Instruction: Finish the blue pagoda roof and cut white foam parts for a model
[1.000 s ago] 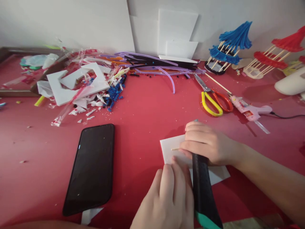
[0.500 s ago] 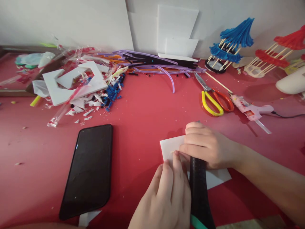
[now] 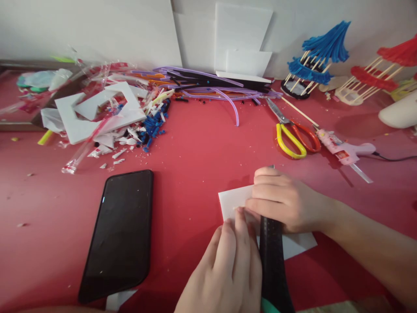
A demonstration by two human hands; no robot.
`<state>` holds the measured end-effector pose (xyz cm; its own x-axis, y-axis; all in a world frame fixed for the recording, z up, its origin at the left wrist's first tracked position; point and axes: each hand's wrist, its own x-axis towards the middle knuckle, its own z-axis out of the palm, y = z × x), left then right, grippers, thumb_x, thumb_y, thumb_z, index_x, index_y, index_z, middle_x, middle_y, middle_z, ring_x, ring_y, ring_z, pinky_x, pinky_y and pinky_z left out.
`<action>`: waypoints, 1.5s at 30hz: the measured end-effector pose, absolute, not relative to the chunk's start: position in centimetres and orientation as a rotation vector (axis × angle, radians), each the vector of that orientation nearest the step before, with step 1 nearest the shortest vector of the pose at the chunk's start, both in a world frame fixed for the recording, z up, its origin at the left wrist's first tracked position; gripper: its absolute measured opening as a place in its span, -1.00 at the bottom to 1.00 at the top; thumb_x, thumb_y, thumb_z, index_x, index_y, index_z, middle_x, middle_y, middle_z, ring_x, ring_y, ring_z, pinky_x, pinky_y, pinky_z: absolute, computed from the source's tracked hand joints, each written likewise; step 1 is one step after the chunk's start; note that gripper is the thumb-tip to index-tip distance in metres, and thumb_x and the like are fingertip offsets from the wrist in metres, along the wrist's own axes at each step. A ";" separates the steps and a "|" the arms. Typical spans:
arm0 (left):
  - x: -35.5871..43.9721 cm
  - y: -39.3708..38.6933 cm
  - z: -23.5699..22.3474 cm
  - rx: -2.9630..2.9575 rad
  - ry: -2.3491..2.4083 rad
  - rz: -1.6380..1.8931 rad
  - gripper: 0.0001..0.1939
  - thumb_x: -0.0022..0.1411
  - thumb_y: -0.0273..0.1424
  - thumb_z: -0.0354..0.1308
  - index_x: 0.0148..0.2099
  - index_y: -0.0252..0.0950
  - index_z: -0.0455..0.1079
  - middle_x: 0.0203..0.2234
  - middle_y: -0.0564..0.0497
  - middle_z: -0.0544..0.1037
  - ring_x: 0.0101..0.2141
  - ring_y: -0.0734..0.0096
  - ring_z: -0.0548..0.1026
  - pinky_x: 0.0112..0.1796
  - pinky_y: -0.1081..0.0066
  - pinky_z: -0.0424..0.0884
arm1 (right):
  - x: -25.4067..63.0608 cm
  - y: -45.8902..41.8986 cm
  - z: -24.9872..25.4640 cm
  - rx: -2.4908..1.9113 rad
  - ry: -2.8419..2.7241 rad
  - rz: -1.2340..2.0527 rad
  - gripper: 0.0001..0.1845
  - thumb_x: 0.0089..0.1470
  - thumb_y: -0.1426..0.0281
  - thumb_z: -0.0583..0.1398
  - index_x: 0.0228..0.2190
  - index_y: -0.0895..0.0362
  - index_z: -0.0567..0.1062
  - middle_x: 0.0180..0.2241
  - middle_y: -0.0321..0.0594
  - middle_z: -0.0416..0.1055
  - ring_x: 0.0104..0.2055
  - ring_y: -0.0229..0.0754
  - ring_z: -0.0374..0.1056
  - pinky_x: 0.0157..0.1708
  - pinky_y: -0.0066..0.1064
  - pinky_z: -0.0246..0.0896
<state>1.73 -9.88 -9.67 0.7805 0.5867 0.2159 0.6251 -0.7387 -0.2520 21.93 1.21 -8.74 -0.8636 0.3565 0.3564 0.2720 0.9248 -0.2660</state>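
Note:
A white foam-board piece [image 3: 233, 198] lies on the red table, partly covered by both hands. My left hand [image 3: 228, 261] rests flat on its near left part with fingers stretched out. My right hand [image 3: 280, 198] is curled over a long black strip-like tool [image 3: 272, 256], its fingers wrapped across the upper part and touching the board. Small marks run along the tool, and a green part [image 3: 267, 306] shows at its near end. A narrow tip pokes out beyond the right fingers. My right thumb is mostly hidden.
A black phone [image 3: 119, 234] lies left of my hands. Scissors [image 3: 291, 137] and a pink glue gun [image 3: 345, 148] lie at the right. Behind are foam scraps [image 3: 74, 124], purple pipe cleaners [image 3: 208, 93], and blue [image 3: 312, 71] and red [image 3: 371, 78] stick models.
The view has shifted very slightly. Both hands, the board and the black tool keep nearly the same places.

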 end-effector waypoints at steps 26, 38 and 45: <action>1.7 -9.5 -9.2 -2.661 -0.906 -0.166 -0.48 0.43 -0.26 -0.06 0.17 -0.67 0.26 0.04 -0.36 0.52 0.01 0.05 0.54 -0.02 0.26 0.47 | 23.5 2.1 -8.5 -0.788 -1.637 1.192 -0.87 0.23 0.24 0.22 -0.25 -0.01 0.55 -0.30 -0.26 0.40 -0.38 -0.24 0.37 -0.37 -0.30 0.33; 1.9 -9.4 -9.2 -2.666 -0.955 -0.228 -0.45 0.42 -0.19 -0.03 0.16 -0.65 0.27 0.03 -0.37 0.53 0.03 -0.02 0.53 0.00 0.22 0.42 | 23.4 1.9 -9.4 -1.006 -1.712 1.375 -0.91 0.07 0.36 0.35 -0.32 0.03 0.57 -0.33 -0.26 0.58 -0.30 -0.19 0.51 -0.32 -0.36 0.42; 1.8 -9.5 -9.4 -2.656 -0.916 -0.203 -0.46 0.44 -0.20 -0.08 0.15 -0.63 0.30 0.01 -0.34 0.55 0.00 0.01 0.55 -0.01 0.22 0.44 | 22.6 1.6 -8.8 -0.816 -1.988 1.221 -0.92 0.07 0.45 0.35 -0.33 0.08 0.57 -0.35 -0.27 0.59 -0.29 -0.23 0.53 -0.26 -0.38 0.45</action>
